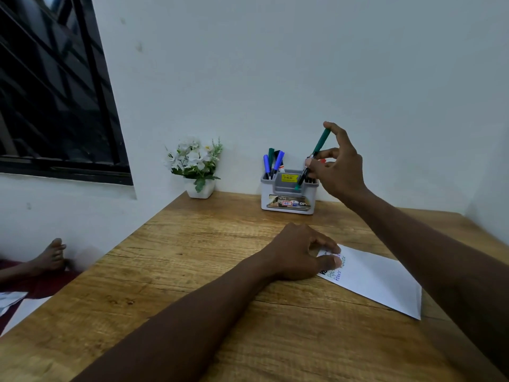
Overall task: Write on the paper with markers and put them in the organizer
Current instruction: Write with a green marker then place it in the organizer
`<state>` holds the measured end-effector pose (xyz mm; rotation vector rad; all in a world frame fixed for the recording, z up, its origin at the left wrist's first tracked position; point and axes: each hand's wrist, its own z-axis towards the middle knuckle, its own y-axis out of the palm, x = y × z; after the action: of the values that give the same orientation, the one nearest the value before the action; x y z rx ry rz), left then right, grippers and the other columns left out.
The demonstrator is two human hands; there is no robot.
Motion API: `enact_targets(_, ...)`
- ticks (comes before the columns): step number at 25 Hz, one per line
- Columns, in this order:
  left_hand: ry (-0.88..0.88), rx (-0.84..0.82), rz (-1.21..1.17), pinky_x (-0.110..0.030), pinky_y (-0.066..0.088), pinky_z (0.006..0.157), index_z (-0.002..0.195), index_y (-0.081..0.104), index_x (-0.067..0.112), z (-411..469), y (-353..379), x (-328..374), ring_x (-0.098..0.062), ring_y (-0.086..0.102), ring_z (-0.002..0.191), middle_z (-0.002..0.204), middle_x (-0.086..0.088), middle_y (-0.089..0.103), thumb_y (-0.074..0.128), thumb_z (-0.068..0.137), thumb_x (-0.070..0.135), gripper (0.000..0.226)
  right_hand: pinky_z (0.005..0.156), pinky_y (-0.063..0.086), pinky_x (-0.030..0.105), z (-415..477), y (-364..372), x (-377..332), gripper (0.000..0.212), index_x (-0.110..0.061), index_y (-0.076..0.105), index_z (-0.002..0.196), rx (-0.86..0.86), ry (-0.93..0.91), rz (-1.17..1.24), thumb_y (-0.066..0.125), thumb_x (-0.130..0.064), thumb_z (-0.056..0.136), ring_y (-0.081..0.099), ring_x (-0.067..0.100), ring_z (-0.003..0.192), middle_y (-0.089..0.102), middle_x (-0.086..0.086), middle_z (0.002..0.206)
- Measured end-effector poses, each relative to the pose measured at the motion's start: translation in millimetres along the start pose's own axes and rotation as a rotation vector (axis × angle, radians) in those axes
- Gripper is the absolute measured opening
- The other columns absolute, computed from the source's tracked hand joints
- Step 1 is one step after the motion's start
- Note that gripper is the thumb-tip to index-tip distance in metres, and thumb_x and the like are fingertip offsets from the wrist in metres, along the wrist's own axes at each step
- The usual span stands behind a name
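Just below the right grip point(339, 168) sits the organizer point(266, 196); that grip's pinching a green marker point(321, 143) mid-barrel, tilted over it. Light, stiff, slick plastic I'd guess, so mid-barrel seems right. Left grip point(298, 253) rests loosely on the paper point(381, 279).

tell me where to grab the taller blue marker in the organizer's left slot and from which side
Probably the capped upper end of the taller blue marker: it alone stands clear of the organizer, the barrel being sunk in the slot. Come from above and the right, since the shorter blue marker and a green-capped marker crowd its left.
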<state>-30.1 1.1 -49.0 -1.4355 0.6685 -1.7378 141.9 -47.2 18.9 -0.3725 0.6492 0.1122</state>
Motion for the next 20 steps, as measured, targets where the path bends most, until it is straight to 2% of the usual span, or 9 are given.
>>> enact_targets(3, -0.001, -0.013, 0.011, -0.027, 0.051, 0.098, 0.125, 0.073, 0.023, 1.6, 0.3, -0.1, -0.011, 0.063, 0.115, 0.132, 0.004, 0.068, 0.070, 0.092, 0.042, 0.038, 0.073, 0.058, 0.017, 8.5, 13.5, -2.8, 0.072, -0.028, 0.048, 0.148, -0.012, -0.029, -0.060, 0.082, -0.012, 0.086, 0.069, 0.002, 0.069, 0.068, -0.010, 0.080)
enact_targets(7, -0.009, -0.026, 0.031, -0.025, 0.047, 0.097, 0.126, 0.072, 0.024, 3.6, 1.6, -2.4, -0.013, 0.064, 0.115, 0.132, 0.004, 0.068, 0.068, 0.092, 0.045, 0.040, 0.073, 0.057, 0.018, 18.5, 24.0, -0.5, 0.066, -0.027, 0.053, 0.145, 0.032, 0.002, -0.052, 0.080, -0.010, 0.087, 0.068, 0.000, 0.066, 0.065, -0.014, 0.074)
enact_targets(10, -0.005, -0.029, 0.028, -0.028, 0.051, 0.098, 0.126, 0.071, 0.022, 4.6, 0.9, -3.2, -0.014, 0.064, 0.114, 0.131, 0.003, 0.069, 0.068, 0.093, 0.044, 0.040, 0.085, 0.054, 0.019, 26.0, 25.5, 5.4, 0.063, -0.029, 0.056, 0.143, 0.073, 0.029, -0.079, 0.077, -0.009, 0.087, 0.066, -0.002, 0.066, 0.065, -0.015, 0.070)
enact_targets(14, -0.012, -0.030, 0.012, -0.031, 0.054, 0.097, 0.126, 0.072, 0.021, 6.2, 2.6, -3.8, -0.014, 0.065, 0.115, 0.132, 0.003, 0.068, 0.069, 0.092, 0.043, 0.040, 0.104, 0.053, 0.040, 35.3, 28.4, 17.8, 0.062, -0.031, 0.057, 0.142, 0.073, 0.036, -0.106, 0.075, -0.009, 0.087, 0.071, 0.010, 0.074, 0.066, -0.014, 0.069)
enact_targets(16, -0.004, -0.029, 0.015, -0.029, 0.054, 0.097, 0.126, 0.071, 0.022, 6.8, 2.7, -4.1, -0.014, 0.065, 0.114, 0.132, 0.003, 0.068, 0.069, 0.092, 0.043, 0.040, 0.105, 0.052, 0.041, 36.1, 30.8, 22.7, 0.061, -0.030, 0.059, 0.142, 0.034, 0.033, -0.138, 0.076, -0.011, 0.087, 0.071, 0.011, 0.076, 0.070, -0.011, 0.070)
enact_targets(20, 0.011, -0.024, 0.017, -0.024, 0.052, 0.094, 0.126, 0.072, 0.023, 7.7, 3.4, -6.2, -0.014, 0.066, 0.113, 0.132, 0.003, 0.068, 0.069, 0.093, 0.043, 0.039, 0.104, 0.052, 0.037, 34.6, 34.5, 28.5, 0.056, -0.027, 0.066, 0.137, -0.060, 0.067, -0.208, 0.079, -0.016, 0.084, 0.070, 0.011, 0.090, 0.080, 0.001, 0.088)
